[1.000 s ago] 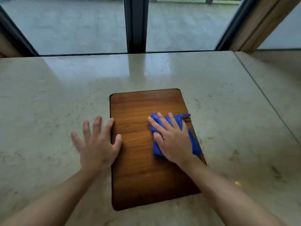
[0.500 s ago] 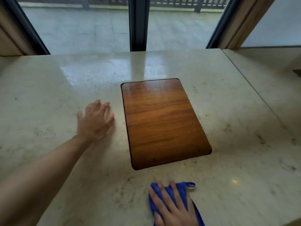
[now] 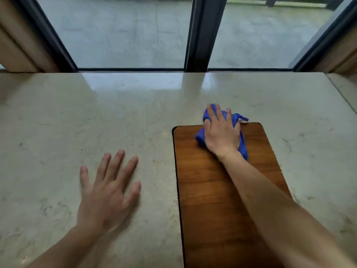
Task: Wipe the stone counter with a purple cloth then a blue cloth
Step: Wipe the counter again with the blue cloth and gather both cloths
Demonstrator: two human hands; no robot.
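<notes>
Pale, veined stone makes up the counter (image 3: 119, 117), which runs back to a window (image 3: 131, 31) with dark frames. Set flush in the counter is a wooden board (image 3: 216, 200) with rounded corners.

The right hand (image 3: 222, 135) lies palm down on the blue cloth (image 3: 201, 137), its fingers (image 3: 218, 113) stretched forward and pressing flat rather than curling round the fabric. The cloth is bunched under the palm and straddles the board's far edge: folds show to the left of the knuckles, beyond the fingertips on the bare stone, and along the right side of the wrist on the wood.

The left hand (image 3: 108, 196) is spread wide and holds nothing, palm toward the stone, well apart from the cloth and just left of the board's left edge. Whether it touches the counter cannot be told; its outline is slightly blurred.
</notes>
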